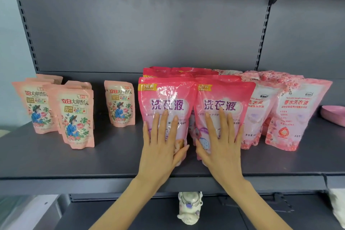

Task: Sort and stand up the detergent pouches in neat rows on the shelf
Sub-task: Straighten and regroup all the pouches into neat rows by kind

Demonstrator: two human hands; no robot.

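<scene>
- detergent pouches [168, 106] stand mid-frame on the grey shelf [112, 160], two bright pink ones side by side in front, likely being squared into a row.
- left hand [160, 147] and right hand [222, 147] lie flat, fingers straight and spread, each pressing one pouch's face.
- small peach pouches [76, 114] stand at left, pale floral pouches [291, 112] at right.

Two bright pink pouches [222, 97] stand upright at front-centre of the shelf [112, 160], side by side and touching, more of the same rowed behind. Just right, touching them, pale floral pouches [293, 110] stand upright in rows. Well left, small peach pouches [76, 115] upright, loosely grouped, one lone peach pouch [120, 102] apart.
</scene>
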